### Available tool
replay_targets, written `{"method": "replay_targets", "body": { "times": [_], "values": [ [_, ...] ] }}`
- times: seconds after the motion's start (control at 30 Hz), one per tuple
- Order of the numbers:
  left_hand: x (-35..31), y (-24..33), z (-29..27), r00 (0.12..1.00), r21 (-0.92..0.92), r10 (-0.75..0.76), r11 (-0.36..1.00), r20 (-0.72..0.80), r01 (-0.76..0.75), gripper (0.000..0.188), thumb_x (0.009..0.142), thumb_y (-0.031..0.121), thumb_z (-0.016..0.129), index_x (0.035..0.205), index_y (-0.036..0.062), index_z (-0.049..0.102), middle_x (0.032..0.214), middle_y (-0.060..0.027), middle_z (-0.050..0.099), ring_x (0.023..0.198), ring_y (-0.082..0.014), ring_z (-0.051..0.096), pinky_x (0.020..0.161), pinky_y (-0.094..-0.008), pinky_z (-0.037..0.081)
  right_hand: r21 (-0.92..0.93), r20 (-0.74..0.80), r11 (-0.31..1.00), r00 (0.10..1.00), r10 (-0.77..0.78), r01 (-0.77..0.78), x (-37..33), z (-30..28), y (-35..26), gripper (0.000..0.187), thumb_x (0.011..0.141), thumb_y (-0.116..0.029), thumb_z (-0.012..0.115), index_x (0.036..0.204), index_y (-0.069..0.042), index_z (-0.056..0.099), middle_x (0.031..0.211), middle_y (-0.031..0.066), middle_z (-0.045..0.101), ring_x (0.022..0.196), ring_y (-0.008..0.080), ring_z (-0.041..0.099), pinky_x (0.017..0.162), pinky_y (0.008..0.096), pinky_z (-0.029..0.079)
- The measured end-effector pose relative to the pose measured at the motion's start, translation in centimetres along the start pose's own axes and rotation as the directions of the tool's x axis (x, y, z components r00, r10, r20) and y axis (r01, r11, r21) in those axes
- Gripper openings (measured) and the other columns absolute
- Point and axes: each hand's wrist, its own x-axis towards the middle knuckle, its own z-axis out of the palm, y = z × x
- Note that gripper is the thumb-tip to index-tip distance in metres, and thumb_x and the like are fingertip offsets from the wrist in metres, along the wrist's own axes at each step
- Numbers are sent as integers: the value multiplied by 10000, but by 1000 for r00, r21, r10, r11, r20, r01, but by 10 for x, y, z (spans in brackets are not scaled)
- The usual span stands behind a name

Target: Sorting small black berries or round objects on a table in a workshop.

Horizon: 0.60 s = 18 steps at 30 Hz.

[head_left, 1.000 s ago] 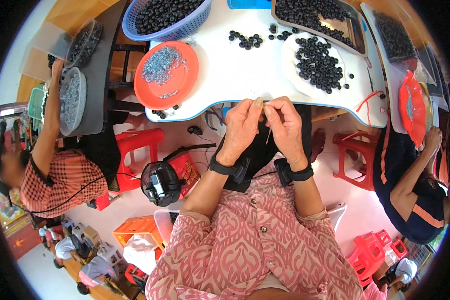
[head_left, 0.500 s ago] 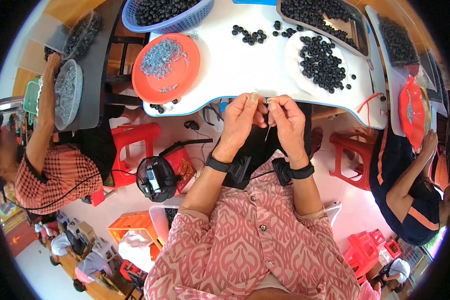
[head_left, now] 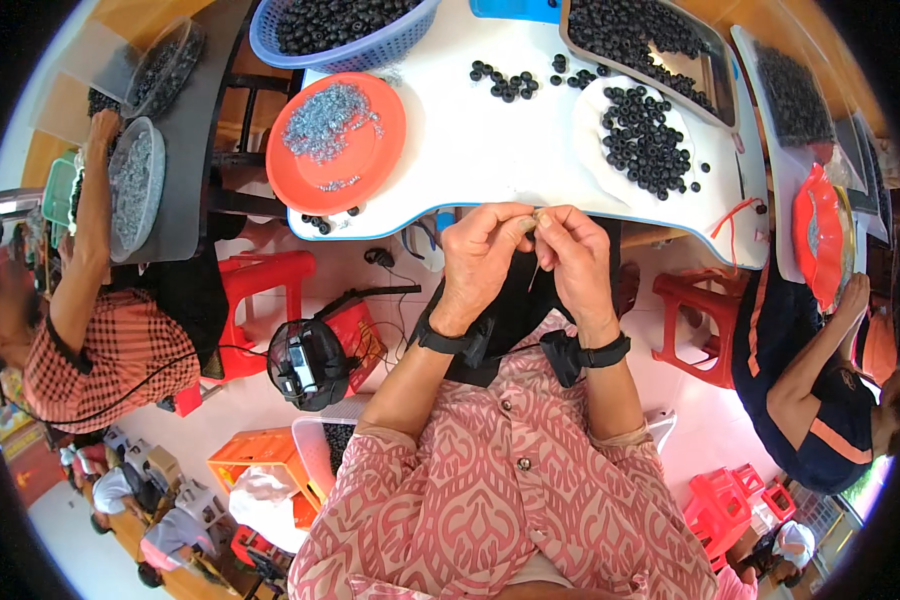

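Observation:
My left hand (head_left: 478, 258) and right hand (head_left: 580, 262) meet fingertip to fingertip just off the near edge of the white table (head_left: 450, 150). Both are closed in a pinch, thumbs against forefingers. Whatever sits between the tips is covered by the fingers and too small to name. Below them, a thin pale strand (head_left: 533, 278) hangs down by my right palm. An orange-red plate (head_left: 372, 168) with small clear bluish pieces (head_left: 320, 122) lies to the left. To the right, a white plate (head_left: 592, 135) carries a heap of black round beads (head_left: 645, 145).
A blue basket (head_left: 395, 40) of black beads stands far left, a metal tray (head_left: 732, 112) of them far right. Loose beads (head_left: 510, 84) dot the tabletop. Co-workers sit at both sides, near red stools (head_left: 685, 310). A black bag (head_left: 308, 365) rests at my left.
Both hands have come slightly nearer to me, and the fingertips have closed in together. A small dark piece with a shiny bit, visible at the tips before, is now covered.

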Motion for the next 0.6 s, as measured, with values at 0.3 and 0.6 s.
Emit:
{"method": "replay_targets", "body": {
  "times": [0.3,0.6],
  "values": [
    [1,5,4,953,-155,-303,941,21,302,172,971,133,576,914,-21,628,721,-26,611,553,-68,553,487,-218,469,-357,-10,869,929,-370,343,6,10,8,100,953,-101,597,915,-12,572,759,-6,574,646,43,492,570,204,428],
    [3,-5,-2,886,-426,-437,779,156,460,186,982,170,566,924,-2,605,752,-35,601,559,-70,534,480,-233,502,-329,-55,909,955,-291,258,11,3,2,92,939,-94,615,929,-5,591,765,2,576,645,59,514,564,221,442]
  ]
}}
